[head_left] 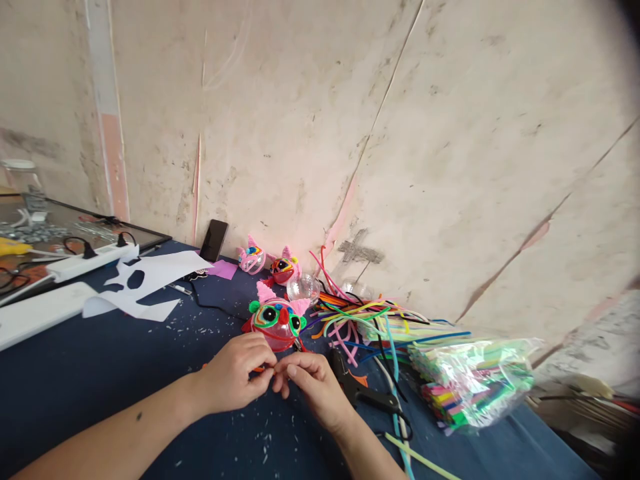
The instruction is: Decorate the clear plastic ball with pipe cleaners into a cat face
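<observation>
Over the near part of the table, my left hand [240,370] and my right hand [313,387] meet fingertip to fingertip. Both pinch a short orange pipe cleaner [259,369], mostly hidden by the fingers. Just beyond them sits a clear-bodied animal head [277,323] trimmed with pipe cleaners: pink ears, green-rimmed eyes, a red nose and mouth. A black glue gun [367,393] lies right of my right hand, an orange scrap beside it.
Two smaller pink-eared figures [285,267] and a clear plastic ball [303,289] stand near the wall. Loose pipe cleaners [360,317] and a plastic bag of them [475,380] spread rightward. Left are cut white paper [165,273], a phone [214,241] and a power strip [93,262].
</observation>
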Motion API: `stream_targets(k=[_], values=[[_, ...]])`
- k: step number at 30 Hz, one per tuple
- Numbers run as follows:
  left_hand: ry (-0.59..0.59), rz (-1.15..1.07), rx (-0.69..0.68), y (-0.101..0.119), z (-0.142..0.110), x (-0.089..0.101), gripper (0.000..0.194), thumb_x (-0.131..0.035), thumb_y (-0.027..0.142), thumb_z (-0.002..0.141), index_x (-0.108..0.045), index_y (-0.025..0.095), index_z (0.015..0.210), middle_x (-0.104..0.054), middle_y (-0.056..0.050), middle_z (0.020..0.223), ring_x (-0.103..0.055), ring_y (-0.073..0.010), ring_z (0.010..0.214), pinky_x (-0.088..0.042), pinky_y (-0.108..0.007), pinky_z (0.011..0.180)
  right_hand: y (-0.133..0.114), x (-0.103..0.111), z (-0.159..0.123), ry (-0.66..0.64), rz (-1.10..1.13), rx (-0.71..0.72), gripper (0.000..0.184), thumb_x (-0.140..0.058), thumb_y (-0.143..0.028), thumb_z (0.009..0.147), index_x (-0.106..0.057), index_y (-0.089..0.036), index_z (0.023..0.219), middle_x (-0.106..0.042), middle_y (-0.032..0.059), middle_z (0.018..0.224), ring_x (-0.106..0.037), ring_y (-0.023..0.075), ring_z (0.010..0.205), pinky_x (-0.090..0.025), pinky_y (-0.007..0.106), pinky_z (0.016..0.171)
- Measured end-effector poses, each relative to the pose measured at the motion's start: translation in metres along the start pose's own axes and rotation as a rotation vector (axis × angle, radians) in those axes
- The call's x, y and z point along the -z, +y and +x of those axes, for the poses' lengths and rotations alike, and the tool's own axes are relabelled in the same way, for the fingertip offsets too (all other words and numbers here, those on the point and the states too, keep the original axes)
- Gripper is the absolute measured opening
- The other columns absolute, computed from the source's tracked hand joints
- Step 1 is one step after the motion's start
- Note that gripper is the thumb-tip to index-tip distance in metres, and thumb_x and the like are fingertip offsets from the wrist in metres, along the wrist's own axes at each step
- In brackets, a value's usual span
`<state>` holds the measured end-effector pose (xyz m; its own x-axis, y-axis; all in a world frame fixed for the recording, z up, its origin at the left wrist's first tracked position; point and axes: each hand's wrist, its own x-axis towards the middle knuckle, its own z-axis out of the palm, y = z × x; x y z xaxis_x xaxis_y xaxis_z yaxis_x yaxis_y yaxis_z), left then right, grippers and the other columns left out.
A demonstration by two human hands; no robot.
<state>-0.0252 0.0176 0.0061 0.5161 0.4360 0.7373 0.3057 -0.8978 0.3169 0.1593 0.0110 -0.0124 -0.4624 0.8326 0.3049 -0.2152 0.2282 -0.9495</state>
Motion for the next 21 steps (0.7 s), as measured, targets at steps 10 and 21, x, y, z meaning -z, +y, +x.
stream_targets(k=[10,21], values=[[0.144,0.020,0.088,0.0010,-0.0006,-0.0047,0.020,-0.044,0.005,0.075,-0.047,0.019,0.062,-0.051,0.002,0.058,-0.049,-0.0113,0.057,-0.041,-0.023,0.055,-0.0053,-0.0052,-0.0008,-0.022,-0.042,-0.046,0.032,-0.065,-0.042,0.081,-0.073,-0.018,0.101,-0.070,0.0038,0.068,-0.054,0.0100,0.052,-0.043,0.025,0.057],[0.149,0.084,0.002,-0.0013,0.0001,-0.0003,0.017,-0.049,0.007,0.081,-0.053,0.018,0.068,-0.055,0.000,0.063,-0.051,-0.0123,0.061,-0.043,-0.025,0.060,0.0001,-0.0024,-0.0011,-0.029,0.075,-0.003,0.026,-0.065,-0.037,0.082,-0.071,-0.018,0.100,-0.071,0.0044,0.073,-0.059,0.0110,0.056,-0.045,0.026,0.059]])
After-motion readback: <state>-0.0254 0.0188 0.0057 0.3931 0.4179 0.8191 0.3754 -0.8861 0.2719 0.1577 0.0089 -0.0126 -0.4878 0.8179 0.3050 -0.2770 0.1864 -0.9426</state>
